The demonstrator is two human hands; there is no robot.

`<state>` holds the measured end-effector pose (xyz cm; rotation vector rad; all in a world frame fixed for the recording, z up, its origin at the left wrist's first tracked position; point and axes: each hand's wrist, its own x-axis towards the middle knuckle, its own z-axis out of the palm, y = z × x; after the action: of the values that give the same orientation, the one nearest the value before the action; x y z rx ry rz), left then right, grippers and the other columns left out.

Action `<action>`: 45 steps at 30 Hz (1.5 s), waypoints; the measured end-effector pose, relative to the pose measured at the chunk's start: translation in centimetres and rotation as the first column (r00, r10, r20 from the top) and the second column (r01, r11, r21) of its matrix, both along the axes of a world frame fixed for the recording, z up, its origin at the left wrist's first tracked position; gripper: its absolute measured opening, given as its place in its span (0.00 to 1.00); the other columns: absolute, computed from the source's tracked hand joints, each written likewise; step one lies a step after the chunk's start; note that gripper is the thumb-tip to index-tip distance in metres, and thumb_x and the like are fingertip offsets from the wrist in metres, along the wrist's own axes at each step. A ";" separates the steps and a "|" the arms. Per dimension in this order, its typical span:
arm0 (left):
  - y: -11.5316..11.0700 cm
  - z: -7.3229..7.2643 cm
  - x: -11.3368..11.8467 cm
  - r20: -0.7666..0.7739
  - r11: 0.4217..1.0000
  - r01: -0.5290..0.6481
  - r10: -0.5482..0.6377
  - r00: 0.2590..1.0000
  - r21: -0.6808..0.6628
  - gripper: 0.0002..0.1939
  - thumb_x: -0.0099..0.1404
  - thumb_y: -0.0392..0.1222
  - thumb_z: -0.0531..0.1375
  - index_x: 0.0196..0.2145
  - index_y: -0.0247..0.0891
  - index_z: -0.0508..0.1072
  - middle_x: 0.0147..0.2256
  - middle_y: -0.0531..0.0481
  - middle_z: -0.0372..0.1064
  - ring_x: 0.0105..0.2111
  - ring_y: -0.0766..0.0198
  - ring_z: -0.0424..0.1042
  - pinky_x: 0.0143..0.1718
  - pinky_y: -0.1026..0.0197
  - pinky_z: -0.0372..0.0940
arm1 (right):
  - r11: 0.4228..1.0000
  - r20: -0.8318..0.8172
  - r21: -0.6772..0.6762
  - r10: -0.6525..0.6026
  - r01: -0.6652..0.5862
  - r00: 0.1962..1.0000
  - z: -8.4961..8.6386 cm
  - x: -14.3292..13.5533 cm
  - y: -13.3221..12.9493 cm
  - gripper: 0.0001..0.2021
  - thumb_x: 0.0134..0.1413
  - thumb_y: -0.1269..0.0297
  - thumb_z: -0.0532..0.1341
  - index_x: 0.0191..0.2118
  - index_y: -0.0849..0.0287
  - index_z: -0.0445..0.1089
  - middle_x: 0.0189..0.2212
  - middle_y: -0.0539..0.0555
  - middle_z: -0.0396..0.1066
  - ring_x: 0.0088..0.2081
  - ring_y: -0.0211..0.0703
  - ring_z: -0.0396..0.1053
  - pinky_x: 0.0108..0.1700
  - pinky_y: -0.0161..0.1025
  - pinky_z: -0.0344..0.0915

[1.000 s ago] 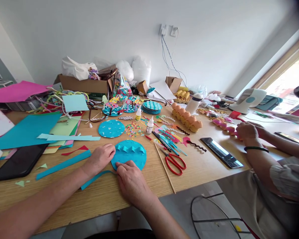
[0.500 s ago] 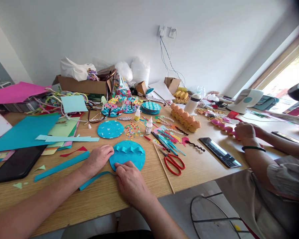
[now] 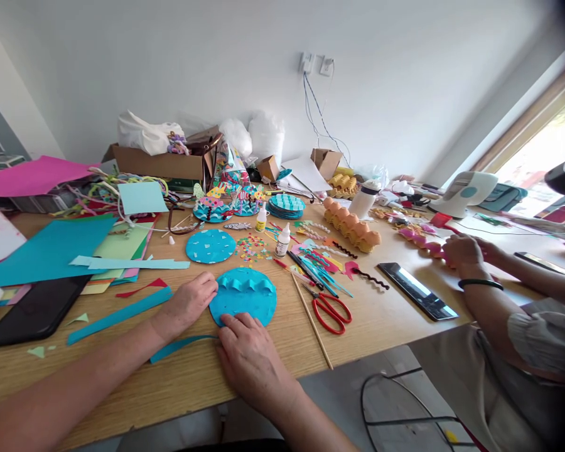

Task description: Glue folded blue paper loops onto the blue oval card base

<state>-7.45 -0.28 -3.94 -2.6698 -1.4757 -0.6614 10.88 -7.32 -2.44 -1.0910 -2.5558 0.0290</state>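
A round blue disc (image 3: 249,305) lies on the table in front of me, with a wavy blue strip (image 3: 247,282) standing across its upper half. My left hand (image 3: 195,300) is closed at the disc's left edge, its fingertips pinched there; what they grip is too small to name. At the lower left edge of the disc, my right hand (image 3: 245,345) has its fingers bent together over a blue paper strip (image 3: 181,346). That strip's free end trails left across the wood. Another flat blue strip (image 3: 117,315) lies beyond my left forearm.
Red scissors (image 3: 332,311), a wooden stick (image 3: 312,320) and a glue bottle (image 3: 283,241) are right of the disc. A speckled blue disc (image 3: 210,245) lies behind. A black phone (image 3: 35,307) is left; a tablet (image 3: 417,290) and another person's hands (image 3: 464,251) are right.
The view has shifted slightly. My right hand has moved slightly down along the disc's lower edge, its fingertips now lower on the disc. My left hand stays at the left edge.
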 end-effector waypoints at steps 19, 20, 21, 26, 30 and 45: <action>-0.6 0.3 0.4 -0.212 0.998 -0.010 0.023 0.977 0.065 0.12 0.62 0.25 0.47 0.31 0.39 0.65 0.32 0.50 0.66 0.33 0.62 0.69 0.35 0.62 0.64 | 0.998 -0.012 0.014 0.067 -0.067 0.998 0.4 -0.2 0.1 0.02 0.54 0.69 0.58 0.32 0.59 0.66 0.33 0.53 0.69 0.35 0.43 0.64 0.40 0.39 0.62; -0.6 0.3 0.5 -0.215 0.998 -0.013 0.027 0.976 0.065 0.12 0.62 0.25 0.48 0.32 0.39 0.65 0.32 0.50 0.66 0.33 0.62 0.69 0.35 0.61 0.65 | 0.997 -0.018 0.023 0.069 -0.068 0.997 0.4 -0.2 0.1 0.02 0.54 0.69 0.57 0.32 0.59 0.67 0.33 0.53 0.70 0.35 0.43 0.64 0.39 0.39 0.62; -0.6 0.2 0.5 -0.217 0.998 -0.016 0.030 0.976 0.066 0.11 0.62 0.25 0.48 0.32 0.38 0.65 0.32 0.49 0.67 0.33 0.61 0.69 0.35 0.61 0.65 | 0.997 -0.020 0.030 0.073 -0.072 0.997 0.4 -0.2 0.1 0.02 0.54 0.69 0.57 0.31 0.59 0.67 0.33 0.53 0.70 0.35 0.43 0.64 0.39 0.39 0.62; -0.4 -0.1 0.4 -0.218 0.997 -0.028 0.044 0.975 0.073 0.11 0.61 0.26 0.48 0.33 0.38 0.66 0.33 0.49 0.68 0.34 0.61 0.70 0.36 0.61 0.66 | 0.995 -0.020 0.051 0.082 -0.081 0.996 0.4 -0.2 0.1 0.03 0.55 0.70 0.57 0.31 0.59 0.66 0.33 0.53 0.70 0.34 0.42 0.63 0.38 0.39 0.61; -0.4 -0.1 0.3 -0.218 0.996 -0.028 0.046 0.975 0.085 0.12 0.61 0.25 0.49 0.34 0.39 0.66 0.35 0.48 0.69 0.36 0.61 0.71 0.38 0.61 0.66 | 0.998 -0.032 0.021 0.066 -0.065 0.997 0.4 -0.1 0.0 0.02 0.55 0.69 0.58 0.31 0.59 0.66 0.33 0.53 0.70 0.35 0.42 0.64 0.40 0.39 0.61; -0.6 0.5 0.4 -0.217 0.994 -0.046 0.067 0.974 0.098 0.10 0.62 0.27 0.49 0.33 0.38 0.66 0.33 0.47 0.70 0.34 0.60 0.72 0.36 0.60 0.67 | 0.999 -0.027 -0.032 0.042 -0.043 0.999 0.6 -0.1 0.0 0.03 0.55 0.68 0.57 0.32 0.59 0.67 0.36 0.54 0.71 0.37 0.43 0.65 0.42 0.39 0.62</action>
<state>-7.09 -0.92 -3.47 -2.5257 -1.4203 -0.4028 10.76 -7.37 -1.83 -1.0412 -2.5638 0.0958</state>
